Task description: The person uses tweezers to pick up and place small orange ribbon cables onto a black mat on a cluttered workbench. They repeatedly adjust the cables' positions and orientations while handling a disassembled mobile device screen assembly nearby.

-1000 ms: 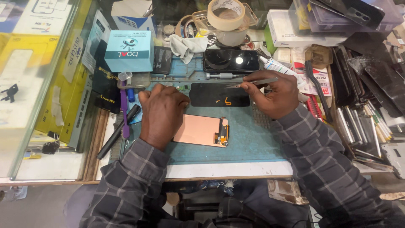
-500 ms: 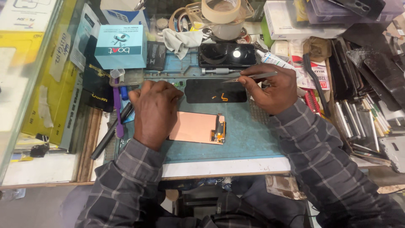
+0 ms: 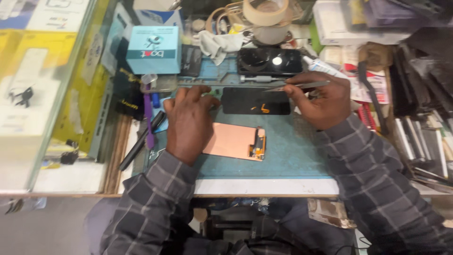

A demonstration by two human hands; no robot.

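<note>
My left hand (image 3: 188,120) rests flat on the blue work mat (image 3: 292,151), its fingers spread and reaching toward the left end of a black phone panel (image 3: 255,101) with orange flex cables. My right hand (image 3: 321,101) grips metal tweezers (image 3: 295,86) with the tips pointing left over the panel's top edge. A copper-backed display panel (image 3: 233,140) lies on the mat just below, partly under my left hand. A second black phone (image 3: 269,61) lies behind the panel.
A light blue box (image 3: 153,49) stands at the back left. A purple tool (image 3: 148,115) and a black pen (image 3: 141,139) lie left of the mat. Tape rolls (image 3: 264,12) and a cloth (image 3: 214,45) are behind. Stacked tools and parts (image 3: 415,123) crowd the right side.
The view has shifted slightly. Both hands stay in place over the black panel, with the tweezers held the same way.
</note>
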